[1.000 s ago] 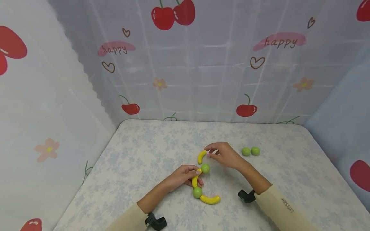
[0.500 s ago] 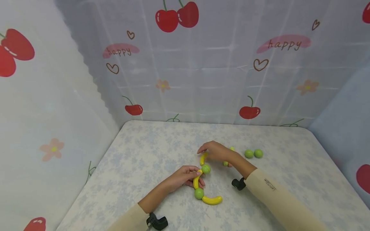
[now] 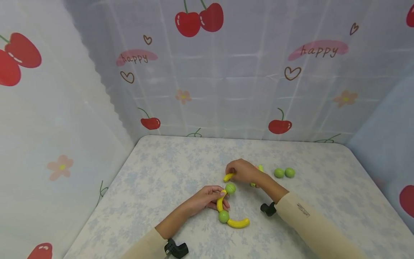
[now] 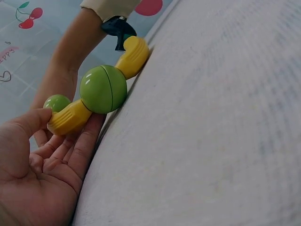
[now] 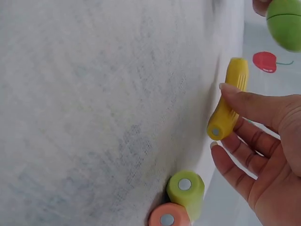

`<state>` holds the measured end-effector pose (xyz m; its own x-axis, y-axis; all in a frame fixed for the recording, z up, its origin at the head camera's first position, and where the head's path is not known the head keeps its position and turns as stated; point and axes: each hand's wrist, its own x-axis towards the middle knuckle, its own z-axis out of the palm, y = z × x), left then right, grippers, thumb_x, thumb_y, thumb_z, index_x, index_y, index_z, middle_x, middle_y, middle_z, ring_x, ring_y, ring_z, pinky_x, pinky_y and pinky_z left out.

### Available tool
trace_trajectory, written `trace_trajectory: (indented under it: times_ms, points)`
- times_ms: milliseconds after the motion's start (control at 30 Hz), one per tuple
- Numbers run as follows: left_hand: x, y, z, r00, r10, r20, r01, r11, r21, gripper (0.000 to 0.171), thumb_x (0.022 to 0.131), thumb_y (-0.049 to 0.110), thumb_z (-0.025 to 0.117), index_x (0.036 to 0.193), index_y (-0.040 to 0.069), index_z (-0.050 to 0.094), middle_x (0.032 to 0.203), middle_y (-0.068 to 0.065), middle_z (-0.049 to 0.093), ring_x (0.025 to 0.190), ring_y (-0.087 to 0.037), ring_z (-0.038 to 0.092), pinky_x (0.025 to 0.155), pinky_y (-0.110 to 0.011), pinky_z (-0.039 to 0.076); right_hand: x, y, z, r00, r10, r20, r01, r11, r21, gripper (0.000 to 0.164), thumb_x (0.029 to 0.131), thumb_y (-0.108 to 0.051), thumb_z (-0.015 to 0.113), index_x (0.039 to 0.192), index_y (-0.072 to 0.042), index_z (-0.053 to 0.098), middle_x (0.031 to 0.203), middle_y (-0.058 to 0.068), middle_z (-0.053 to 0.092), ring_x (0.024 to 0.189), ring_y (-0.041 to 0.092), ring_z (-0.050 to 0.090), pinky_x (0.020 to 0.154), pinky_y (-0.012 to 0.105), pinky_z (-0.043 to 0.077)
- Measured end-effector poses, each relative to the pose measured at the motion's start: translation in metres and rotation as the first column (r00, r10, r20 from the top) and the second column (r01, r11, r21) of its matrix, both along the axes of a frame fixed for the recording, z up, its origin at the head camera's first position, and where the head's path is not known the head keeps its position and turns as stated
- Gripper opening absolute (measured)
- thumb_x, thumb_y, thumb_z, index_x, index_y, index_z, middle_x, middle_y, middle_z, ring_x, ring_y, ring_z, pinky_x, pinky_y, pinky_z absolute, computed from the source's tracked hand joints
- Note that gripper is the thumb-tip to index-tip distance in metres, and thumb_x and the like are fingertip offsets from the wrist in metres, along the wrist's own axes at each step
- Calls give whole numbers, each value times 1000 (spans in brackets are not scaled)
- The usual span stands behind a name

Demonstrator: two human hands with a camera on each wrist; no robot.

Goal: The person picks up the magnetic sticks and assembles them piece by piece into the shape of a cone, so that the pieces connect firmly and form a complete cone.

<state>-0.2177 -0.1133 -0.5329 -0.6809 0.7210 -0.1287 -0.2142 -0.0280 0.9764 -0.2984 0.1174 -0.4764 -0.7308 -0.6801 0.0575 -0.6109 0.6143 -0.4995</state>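
My left hand (image 3: 207,197) pinches a curved yellow magnetic rod (image 4: 70,118) between thumb and fingers. This rod joins two green balls, one at its far end (image 3: 230,188) and one at its near end (image 3: 223,216). From the near ball a second curved yellow rod (image 3: 238,223) reaches out to the right. Just beyond the far ball, my right hand (image 3: 242,170) holds a separate curved yellow rod (image 5: 230,96) by thumb and fingers. A round grey magnet shows in one end of it, and it stands apart from the ball.
Two loose green balls, one on the left (image 3: 279,173) and one on the right (image 3: 289,172), lie right of my right hand. A light green rod (image 5: 186,193) and an orange rod (image 5: 169,214) lie side by side, partly behind the right wrist. A printed curtain (image 3: 207,90) stands behind the table.
My right hand has moved over the separate yellow rod and now holds it, turned more sideways and away from the far ball. The left hand keeps its hold on the joined rod.
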Motion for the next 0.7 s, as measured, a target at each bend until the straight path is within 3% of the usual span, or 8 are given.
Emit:
trace_trajectory:
  times_ms: [200, 400, 700]
  points:
    - [-2, 1, -1, 1000, 13, 18, -13, 1000, -3, 40, 109, 26, 51, 129, -8, 55, 100, -11, 75, 96, -22, 73, 80, -33, 60, 11, 12, 10, 993, -122, -12, 122, 993, -6, 20, 85, -7, 82, 104, -9, 77, 89, -1, 68, 77, 13, 58, 69, 30, 52]
    - [-1, 1, -1, 999, 28, 19, -28, 1000, 1, 41, 109, 26, 50, 129, -8, 55, 101, -11, 75, 97, -23, 73, 79, -32, 60, 25, 23, 19, 976, -218, 24, 219, 973, -67, 20, 85, -6, 82, 104, -10, 77, 86, -3, 66, 73, 12, 56, 63, 28, 51]
    - [0, 1, 1, 999, 41, 22, -41, 999, -1, 42, 110, 26, 49, 130, -11, 54, 101, -11, 75, 96, -22, 74, 78, -31, 60, 43, 34, 17, 960, -276, 42, 279, 952, -129, 17, 84, -6, 83, 98, -10, 75, 81, -4, 65, 68, 12, 55, 54, 26, 50]
